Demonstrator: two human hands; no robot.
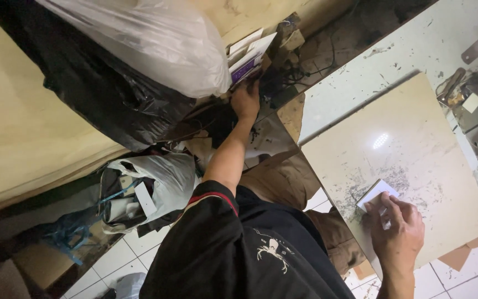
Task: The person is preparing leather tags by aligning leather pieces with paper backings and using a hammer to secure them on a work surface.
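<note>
Card (374, 194) lies flat, long axis slanting up-right.

Black bag (100, 94) — clear bag (156, 39) on top

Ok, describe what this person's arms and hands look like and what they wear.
Both hands are bare: no gloves, rings or watch visible. The left hand ends a bare forearm below a short black sleeve edged with a red stripe. The right hand shows a bare wrist.
</note>
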